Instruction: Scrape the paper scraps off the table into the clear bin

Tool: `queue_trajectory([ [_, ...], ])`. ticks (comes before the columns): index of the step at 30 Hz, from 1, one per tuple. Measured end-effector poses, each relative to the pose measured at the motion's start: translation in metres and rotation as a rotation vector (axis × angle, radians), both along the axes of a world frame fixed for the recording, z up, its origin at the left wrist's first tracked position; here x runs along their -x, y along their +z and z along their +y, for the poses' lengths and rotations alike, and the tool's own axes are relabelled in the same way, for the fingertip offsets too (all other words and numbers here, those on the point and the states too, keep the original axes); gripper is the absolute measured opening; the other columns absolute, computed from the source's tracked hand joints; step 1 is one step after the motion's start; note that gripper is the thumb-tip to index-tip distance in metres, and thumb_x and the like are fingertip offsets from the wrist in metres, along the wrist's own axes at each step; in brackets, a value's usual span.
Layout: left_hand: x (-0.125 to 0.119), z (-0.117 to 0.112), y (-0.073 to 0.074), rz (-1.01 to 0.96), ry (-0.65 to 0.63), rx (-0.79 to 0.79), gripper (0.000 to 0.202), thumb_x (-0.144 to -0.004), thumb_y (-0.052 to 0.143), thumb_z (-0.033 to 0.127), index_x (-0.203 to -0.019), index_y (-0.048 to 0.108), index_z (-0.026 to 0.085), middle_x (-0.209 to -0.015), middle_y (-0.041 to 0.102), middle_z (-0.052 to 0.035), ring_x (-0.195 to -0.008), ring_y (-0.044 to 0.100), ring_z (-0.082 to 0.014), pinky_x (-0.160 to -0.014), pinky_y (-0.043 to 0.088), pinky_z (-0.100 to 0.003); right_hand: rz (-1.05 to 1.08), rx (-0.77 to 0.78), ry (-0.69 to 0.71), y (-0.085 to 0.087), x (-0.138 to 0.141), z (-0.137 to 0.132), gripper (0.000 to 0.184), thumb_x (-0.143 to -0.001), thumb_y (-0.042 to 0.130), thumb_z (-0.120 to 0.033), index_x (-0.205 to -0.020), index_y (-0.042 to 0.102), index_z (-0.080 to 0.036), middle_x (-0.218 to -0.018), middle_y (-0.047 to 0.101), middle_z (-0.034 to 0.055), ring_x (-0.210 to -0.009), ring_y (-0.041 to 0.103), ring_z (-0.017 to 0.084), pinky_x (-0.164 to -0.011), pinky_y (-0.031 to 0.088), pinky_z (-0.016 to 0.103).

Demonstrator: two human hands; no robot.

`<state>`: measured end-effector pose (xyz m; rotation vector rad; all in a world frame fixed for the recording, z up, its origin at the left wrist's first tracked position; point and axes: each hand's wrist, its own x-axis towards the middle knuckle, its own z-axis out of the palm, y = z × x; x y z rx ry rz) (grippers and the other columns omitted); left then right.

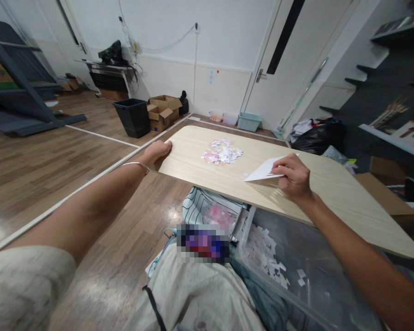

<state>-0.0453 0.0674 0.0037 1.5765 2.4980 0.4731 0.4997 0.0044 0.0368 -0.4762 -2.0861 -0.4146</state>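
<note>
My left hand (pixel 159 151) grips the left edge of a pale wooden tabletop (pixel 179 165), fingers wrapped over the rim. In my right hand (pixel 293 177) is a sheet of white paper (pixel 265 169), pinched and held slanted just above the tabletop. A heap of small white and pinkish paper pieces (pixel 224 152) lies on the board, left of the sheet. One loose piece (pixel 245 174) rests close to the sheet's tip. Below the near edge, a clear plastic bin (pixel 296 239) holds scattered white pieces (pixel 264 248).
A striped cloth-lined container (pixel 193 202) with pinkish bits sits left of the bin. On my lap is a pixelated object (pixel 203 243). Beyond the table stand a black bin (pixel 131 118), cardboard boxes (pixel 162 112) and a light-blue basket (pixel 249 122). Black bags (pixel 319 135) lie at the right.
</note>
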Motion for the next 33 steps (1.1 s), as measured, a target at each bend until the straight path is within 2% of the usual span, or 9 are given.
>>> queue_trajectory([
  [5, 0.002, 0.006, -0.003, -0.058, 0.015, 0.024, 0.078, -0.126, 0.049, 0.056, -0.166, 0.087, 0.000, -0.172, 0.082, -0.0345, -0.160, 0.082, -0.0501, -0.125, 0.068, -0.047, -0.121, -0.039, -0.138, 0.022, 0.002, -0.016, 0.022, -0.084, 0.072, -0.012, -0.081, 0.082, -0.031, -0.088, 0.085, 0.0052, -0.081, 0.071, 0.029, -0.079, 0.059, 0.045],
  [11, -0.001, 0.006, -0.003, -0.081, 0.031, 0.029, 0.080, -0.125, 0.048, 0.058, -0.167, 0.087, 0.001, -0.174, 0.081, -0.0339, -0.163, 0.081, -0.0499, -0.128, 0.067, -0.049, -0.242, -0.029, -0.306, 0.077, 0.016, -0.042, 0.026, -0.093, 0.071, -0.008, -0.092, 0.086, -0.029, -0.098, 0.092, 0.0087, -0.094, 0.082, 0.033, -0.084, 0.063, 0.044],
  [16, -0.003, 0.003, -0.001, -0.093, 0.028, 0.027, 0.080, -0.123, 0.048, 0.056, -0.166, 0.086, 0.001, -0.173, 0.081, -0.0341, -0.163, 0.080, -0.0494, -0.129, 0.066, -0.050, -0.436, 0.269, -0.606, 0.113, 0.040, -0.065, 0.013, -0.103, 0.070, -0.022, -0.099, 0.081, -0.030, -0.093, 0.088, 0.0126, -0.084, 0.082, 0.036, -0.070, 0.048, 0.041],
  [18, -0.004, 0.001, 0.000, -0.098, 0.027, 0.021, 0.078, -0.121, 0.049, 0.055, -0.165, 0.087, 0.002, -0.170, 0.084, -0.0331, -0.161, 0.081, -0.0492, -0.128, 0.066, -0.050, -0.503, 0.368, -0.650, 0.124, 0.046, -0.070, 0.011, -0.106, 0.069, -0.027, -0.103, 0.079, -0.029, -0.086, 0.083, 0.0125, -0.078, 0.079, 0.036, -0.069, 0.044, 0.041],
  [20, -0.004, 0.000, 0.000, -0.101, 0.027, 0.014, 0.077, -0.120, 0.051, 0.054, -0.164, 0.088, 0.003, -0.165, 0.086, -0.0324, -0.159, 0.083, -0.0497, -0.126, 0.068, -0.050, -0.496, 0.452, -0.619, 0.135, 0.047, -0.072, 0.022, -0.108, 0.066, -0.028, -0.122, 0.082, -0.025, -0.086, 0.082, 0.0119, -0.075, 0.078, 0.035, -0.072, 0.047, 0.041],
  [22, -0.004, 0.000, 0.001, -0.101, 0.026, 0.012, 0.076, -0.119, 0.051, 0.053, -0.162, 0.089, 0.003, -0.162, 0.088, -0.0329, -0.157, 0.084, -0.0506, -0.124, 0.069, -0.051, -0.431, 0.536, -0.555, 0.144, 0.046, -0.071, 0.045, -0.109, 0.064, -0.026, -0.151, 0.078, -0.019, -0.086, 0.081, 0.0097, -0.072, 0.078, 0.033, -0.074, 0.051, 0.041],
  [25, -0.005, 0.000, 0.001, -0.096, 0.027, 0.020, 0.077, -0.119, 0.050, 0.054, -0.162, 0.090, 0.003, -0.163, 0.087, -0.0337, -0.157, 0.084, -0.0507, -0.122, 0.069, -0.050, -0.329, 0.700, -0.510, 0.152, 0.043, -0.068, 0.060, -0.109, 0.065, -0.024, -0.168, 0.071, -0.016, -0.083, 0.078, 0.0053, -0.066, 0.075, 0.029, -0.070, 0.056, 0.039],
  [30, -0.005, 0.000, 0.001, -0.111, 0.029, 0.017, 0.077, -0.121, 0.051, 0.055, -0.166, 0.087, 0.003, -0.169, 0.084, -0.0336, -0.159, 0.083, -0.0500, -0.125, 0.068, -0.049, -0.239, 1.117, -0.558, 0.141, 0.040, -0.064, 0.045, -0.107, 0.068, -0.025, -0.150, 0.082, -0.017, -0.078, 0.077, 0.0065, -0.063, 0.074, 0.030, -0.058, 0.063, 0.039],
  [33, -0.006, 0.000, 0.001, -0.115, 0.037, 0.025, 0.077, -0.123, 0.051, 0.054, -0.169, 0.086, 0.004, -0.174, 0.082, -0.0325, -0.162, 0.081, -0.0493, -0.130, 0.066, -0.048, -0.253, 1.168, -0.535, 0.128, 0.034, -0.060, 0.039, -0.104, 0.072, -0.026, -0.141, 0.084, -0.018, -0.074, 0.075, 0.0047, -0.060, 0.074, 0.028, -0.056, 0.064, 0.037],
])
